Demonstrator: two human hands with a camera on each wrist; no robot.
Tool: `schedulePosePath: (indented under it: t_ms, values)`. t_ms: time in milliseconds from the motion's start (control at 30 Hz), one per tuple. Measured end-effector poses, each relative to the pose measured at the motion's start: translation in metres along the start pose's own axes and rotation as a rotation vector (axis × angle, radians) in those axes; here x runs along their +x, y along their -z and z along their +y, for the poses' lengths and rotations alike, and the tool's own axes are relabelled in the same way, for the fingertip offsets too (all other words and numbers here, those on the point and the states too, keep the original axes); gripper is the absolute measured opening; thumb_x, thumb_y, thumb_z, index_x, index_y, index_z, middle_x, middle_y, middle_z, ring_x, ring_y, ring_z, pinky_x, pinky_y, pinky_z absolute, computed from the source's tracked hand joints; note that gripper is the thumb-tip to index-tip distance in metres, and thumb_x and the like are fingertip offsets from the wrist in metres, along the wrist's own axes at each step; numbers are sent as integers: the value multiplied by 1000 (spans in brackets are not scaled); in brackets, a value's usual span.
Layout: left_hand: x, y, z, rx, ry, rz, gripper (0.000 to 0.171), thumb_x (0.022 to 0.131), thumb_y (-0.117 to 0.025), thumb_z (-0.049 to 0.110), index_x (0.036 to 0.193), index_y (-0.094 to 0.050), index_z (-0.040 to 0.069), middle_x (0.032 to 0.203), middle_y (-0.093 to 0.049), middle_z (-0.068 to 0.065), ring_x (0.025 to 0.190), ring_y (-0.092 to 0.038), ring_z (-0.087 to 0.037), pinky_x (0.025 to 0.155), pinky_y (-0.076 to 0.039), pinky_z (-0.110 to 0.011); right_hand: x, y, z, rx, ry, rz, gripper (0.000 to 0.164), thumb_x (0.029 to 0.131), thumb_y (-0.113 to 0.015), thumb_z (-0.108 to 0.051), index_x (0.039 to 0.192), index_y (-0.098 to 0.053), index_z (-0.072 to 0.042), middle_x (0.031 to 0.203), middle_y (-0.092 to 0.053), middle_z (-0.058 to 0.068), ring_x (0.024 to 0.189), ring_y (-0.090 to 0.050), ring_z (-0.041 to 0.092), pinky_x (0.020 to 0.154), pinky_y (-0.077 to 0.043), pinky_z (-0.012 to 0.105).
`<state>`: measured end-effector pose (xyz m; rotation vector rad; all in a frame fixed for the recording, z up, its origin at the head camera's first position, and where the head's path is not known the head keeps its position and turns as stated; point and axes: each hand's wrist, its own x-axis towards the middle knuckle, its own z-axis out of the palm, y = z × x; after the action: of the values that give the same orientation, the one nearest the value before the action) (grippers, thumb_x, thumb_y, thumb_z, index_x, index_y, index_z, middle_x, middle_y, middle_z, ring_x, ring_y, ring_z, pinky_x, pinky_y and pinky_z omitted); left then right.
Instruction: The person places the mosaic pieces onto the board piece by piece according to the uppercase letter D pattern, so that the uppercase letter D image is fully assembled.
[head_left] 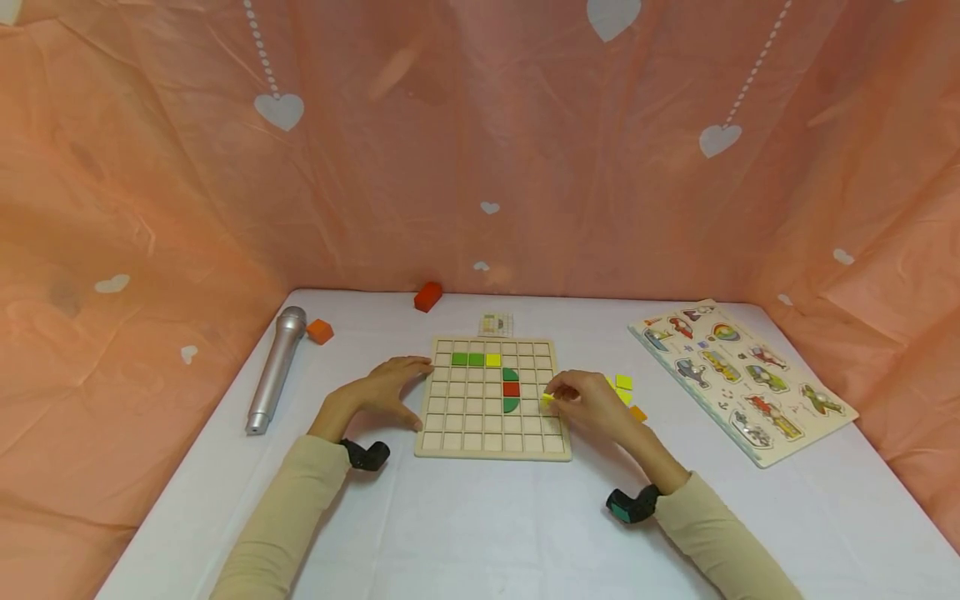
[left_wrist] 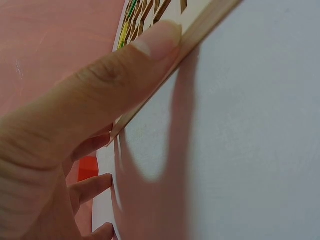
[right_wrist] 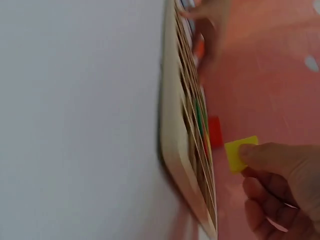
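Observation:
A square wooden grid board (head_left: 457,446) lies on the table. In its upper rows sit two green squares (head_left: 468,359) and a yellow square (head_left: 492,360). To their right, a red square (head_left: 511,389) sits between two green rounded pieces (head_left: 511,405). My left hand (head_left: 386,390) rests against the board's left edge, thumb and fingers spread; in the left wrist view the thumb touches the rim. My right hand (head_left: 588,402) pinches a yellow square tile (right_wrist: 234,155) between thumb and fingers, over the board's right side.
Loose yellow tiles (head_left: 624,382) and an orange piece (head_left: 637,413) lie right of the board. A picture puzzle board (head_left: 738,379) is farther right. A silver microphone (head_left: 277,371) and an orange block (head_left: 320,332) lie left. Behind are a red block (head_left: 428,297) and a small patterned card (head_left: 496,324).

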<state>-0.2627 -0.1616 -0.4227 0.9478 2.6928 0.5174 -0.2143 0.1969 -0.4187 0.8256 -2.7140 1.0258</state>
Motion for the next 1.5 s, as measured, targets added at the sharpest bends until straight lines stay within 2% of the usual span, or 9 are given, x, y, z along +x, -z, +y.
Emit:
schedulePosePath:
  t_ms: [133,367,600,767,967,1200,1367,1500]
  values:
    - [0,0,1,-4,-2,1,94,65,-82,41,139,-39,2,147,-33,-16,135,-25,-37,110,-22,-55,7,-24,-19,-1,35,-19,8,79,-72,-7,85,-68,-10,82,-62,-3,73,-54,11,64,-49,21]
    - [0,2,1,0,-21,12,94,65,-82,41,138,-40,1,146,-34,-16,135,-26,-38,110,-21,-55,14,-52,-33,-93,175,-2,8,77,-76,-13,81,-69,-13,81,-63,-6,76,-56,7,68,-50,21]
    - [-1,2,0,-6,-21,12,93,64,-82,41,138,-41,1,146,-34,-16,134,-26,-38,109,-22,-55,17,-62,-32,-124,252,-8,8,76,-77,-14,80,-70,-14,81,-63,-4,75,-56,7,64,-49,20]
    - [-2,2,0,-11,-16,9,93,65,-82,41,138,-40,1,146,-34,-16,135,-26,-38,109,-22,-55,17,-62,-31,-146,297,-16,3,78,-76,-15,79,-74,-13,85,-65,-4,81,-59,11,69,-51,23]
    - [-1,2,0,-6,-8,3,94,65,-82,41,139,-40,1,147,-33,-16,135,-25,-38,110,-22,-55,18,-60,-32,-123,303,-45,7,78,-74,-9,84,-76,-12,89,-66,-1,84,-60,12,72,-52,24]
    - [-1,3,1,-14,-5,0,94,65,-83,39,139,-39,1,147,-33,-16,135,-25,-38,110,-21,-55,22,-62,-32,-71,277,-70,9,79,-73,-7,86,-74,-12,87,-68,-3,85,-62,10,73,-52,22]
    - [-1,2,0,-7,-13,5,94,65,-83,39,139,-39,1,147,-33,-17,135,-25,-38,109,-22,-56,22,-61,-31,-66,239,-83,6,81,-72,-10,86,-73,-14,91,-64,-3,83,-58,9,70,-50,21]
    - [-1,2,1,-8,-14,1,93,65,-82,39,138,-40,1,146,-34,-17,135,-26,-38,110,-22,-55,23,-55,-30,-16,213,-69,11,83,-69,-9,93,-72,-11,92,-60,0,79,-56,10,66,-49,21]
